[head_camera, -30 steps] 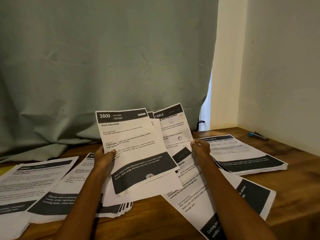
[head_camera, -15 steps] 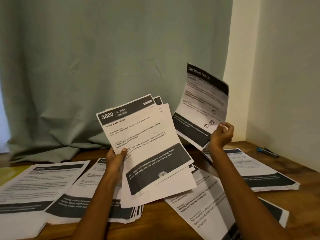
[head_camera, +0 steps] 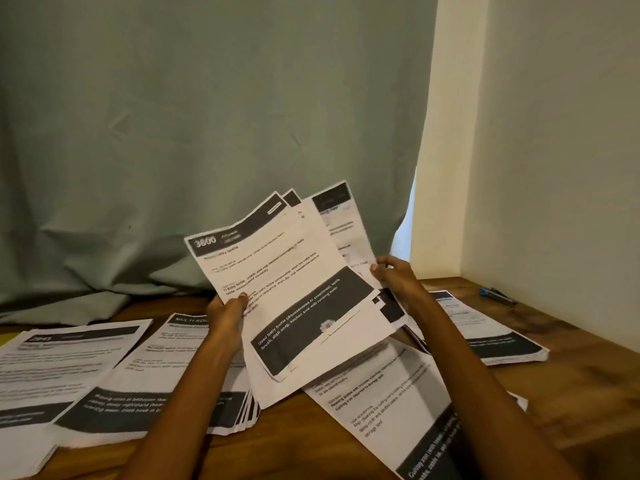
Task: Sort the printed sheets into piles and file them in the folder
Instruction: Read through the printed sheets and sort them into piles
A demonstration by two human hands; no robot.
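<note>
My left hand (head_camera: 227, 315) grips a fanned bunch of printed sheets (head_camera: 287, 285) by its left edge, held up over the wooden table (head_camera: 571, 393). The top sheet reads "3800 Kitchen, Wash baby bottle". My right hand (head_camera: 394, 273) pinches the right edge of a sheet at the back of the fan (head_camera: 341, 223). Sorted piles lie flat on the table: one at far left (head_camera: 59, 365), one under my left forearm (head_camera: 145, 386), one at right (head_camera: 498, 334), and a sheet in front (head_camera: 391, 403).
A green curtain (head_camera: 207, 133) hangs behind the table. A cream wall (head_camera: 554, 168) bounds the right side. A blue pen (head_camera: 497, 295) lies near the right wall. A yellow edge (head_camera: 7, 337) shows at far left.
My right hand had lifted a "Dressing table" sheet high to the right; now that hand is back down at the fan's right edge, pinching a sheet there. The fan has tilted slightly.
</note>
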